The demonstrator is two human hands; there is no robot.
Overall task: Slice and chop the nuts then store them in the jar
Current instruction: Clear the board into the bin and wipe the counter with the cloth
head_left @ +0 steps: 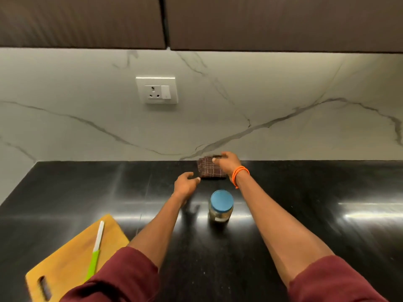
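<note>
A glass jar with a blue lid stands on the black counter between my arms, with nuts inside it. A wooden cutting board lies at the lower left, and a knife with a white blade and green handle rests on it. My right hand, with an orange band at the wrist, pinches the far edge of a folded dark checked cloth near the wall. My left hand hovers just left of the cloth with its fingers loosely curled, holding nothing.
The black polished counter runs to a marble wall with a white socket and switch. Dark cabinets hang above. The counter's left corner meets a side wall.
</note>
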